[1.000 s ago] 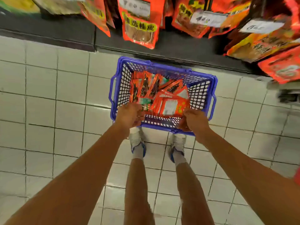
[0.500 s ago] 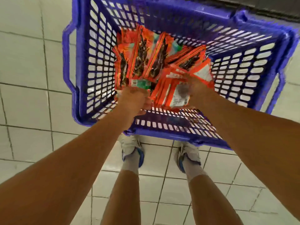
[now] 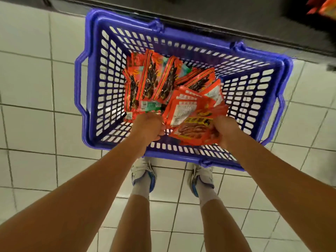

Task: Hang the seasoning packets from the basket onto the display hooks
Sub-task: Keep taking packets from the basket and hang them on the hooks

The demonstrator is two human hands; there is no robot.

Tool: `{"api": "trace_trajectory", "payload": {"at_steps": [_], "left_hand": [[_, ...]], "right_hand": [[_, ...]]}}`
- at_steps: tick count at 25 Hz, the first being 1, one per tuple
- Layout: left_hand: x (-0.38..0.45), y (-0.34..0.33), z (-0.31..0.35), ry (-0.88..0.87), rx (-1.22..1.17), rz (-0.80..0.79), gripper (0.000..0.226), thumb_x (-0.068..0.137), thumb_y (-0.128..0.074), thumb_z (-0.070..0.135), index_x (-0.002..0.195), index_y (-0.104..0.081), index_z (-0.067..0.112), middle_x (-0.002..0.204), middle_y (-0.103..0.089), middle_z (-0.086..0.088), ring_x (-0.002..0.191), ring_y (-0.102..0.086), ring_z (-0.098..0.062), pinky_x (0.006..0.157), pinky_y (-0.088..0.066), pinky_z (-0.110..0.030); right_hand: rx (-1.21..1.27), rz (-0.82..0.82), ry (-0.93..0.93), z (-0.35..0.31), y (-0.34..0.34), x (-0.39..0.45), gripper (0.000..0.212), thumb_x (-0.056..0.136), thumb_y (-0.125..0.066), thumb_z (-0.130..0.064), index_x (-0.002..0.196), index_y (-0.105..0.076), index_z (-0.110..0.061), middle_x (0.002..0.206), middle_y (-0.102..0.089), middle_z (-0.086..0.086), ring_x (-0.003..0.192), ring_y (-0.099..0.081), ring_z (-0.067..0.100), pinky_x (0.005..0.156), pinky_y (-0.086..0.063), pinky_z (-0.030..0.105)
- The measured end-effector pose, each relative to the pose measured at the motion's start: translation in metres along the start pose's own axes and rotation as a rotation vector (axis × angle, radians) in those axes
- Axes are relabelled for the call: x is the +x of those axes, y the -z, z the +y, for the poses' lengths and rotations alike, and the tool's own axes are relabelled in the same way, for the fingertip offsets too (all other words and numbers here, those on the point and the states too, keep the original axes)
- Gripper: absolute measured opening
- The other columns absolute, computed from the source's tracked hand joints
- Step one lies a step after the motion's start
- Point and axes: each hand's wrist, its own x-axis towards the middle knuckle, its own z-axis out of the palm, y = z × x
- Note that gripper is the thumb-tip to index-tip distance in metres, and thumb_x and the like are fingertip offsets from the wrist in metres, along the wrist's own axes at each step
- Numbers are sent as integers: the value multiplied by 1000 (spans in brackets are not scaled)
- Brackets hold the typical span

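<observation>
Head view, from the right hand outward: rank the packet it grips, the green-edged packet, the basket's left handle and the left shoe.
1. Packet gripped by the right hand, at its fingers.
2. Green-edged packet, left, by the left hand.
3. Left shoe on the floor and left handle, far left: too close to call.

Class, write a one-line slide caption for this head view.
Both hands, left and right, reach into a blue basket; the right grips an orange packet.
</observation>
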Motion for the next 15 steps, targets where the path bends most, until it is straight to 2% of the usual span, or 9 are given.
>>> {"api": "trace_trajectory", "payload": {"at_steps": [2,4,6,7,8,10,11,13,15], "left_hand": [[-11,-2,2,-69,60,15,12,95,-60,13,96,-71,10,92,-68,-7,85,-61,-24,80,-50,-36],[-23,-2,5,-100,105,-5,32,90,-69,28,119,-69,15,102,-72,-2,93,-68,-22,86,-55,-35],[-41,3,16,-29,-47,-92,38,86,-74,29,120,-68,12,99,-77,-4,89,-73,-25,80,-61,-40],[-51,7,21,-6,-126,-150,37,85,-75,24,118,-67,7,100,-76,-9,89,-73,-29,83,-61,-48],[-59,13,26,-17,-179,-198,38,86,-74,18,119,-65,2,104,-72,-15,93,-69,-34,91,-56,-56],[-78,24,35,-108,-193,-255,38,89,-68,6,124,-59,-5,113,-66,-23,103,-63,-41,97,-49,-59],[-90,29,40,-155,-197,-282,37,90,-64,2,126,-58,-5,119,-66,-24,108,-65,-43,98,-50,-59],[-118,35,54,-227,-225,-288,36,89,-66,4,125,-62,0,124,-67,-26,114,-65,-46,97,-51,-63],[-159,37,75,-334,-255,-249,38,81,-77,22,116,-71,9,118,-72,-20,112,-66,-44,95,-53,-63]], "right_hand": [[-50,-77,47,3,18,-31,17,80,-51,12,80,-54,-4,52,-49,10,26,-46,16,31,-38,20],[-56,-244,86,-3,28,-64,25,78,-54,15,89,-58,-7,54,-53,8,33,-49,17,34,-39,23],[-49,-370,140,-13,33,-92,38,76,-56,17,104,-62,-8,69,-63,14,49,-61,25,46,-53,34],[-41,-409,180,-19,35,-103,43,74,-58,17,110,-63,-6,81,-66,20,63,-66,33,59,-58,46],[-26,-436,216,-26,37,-114,47,73,-61,15,116,-64,-5,92,-66,25,77,-66,40,74,-57,57],[18,-450,264,-41,42,-136,47,75,-73,-2,120,-67,-9,111,-70,26,101,-67,47,92,-52,63],[36,-451,278,-49,45,-149,43,80,-77,-20,121,-68,-12,115,-73,20,107,-68,45,93,-53,62],[52,-442,339,-65,48,-178,48,84,-69,-52,118,-72,-18,112,-76,13,105,-72,37,89,-57,61],[61,-415,496,-84,57,-212,48,84,-64,-62,111,-75,-24,108,-78,9,101,-74,32,91,-57,59]]}}
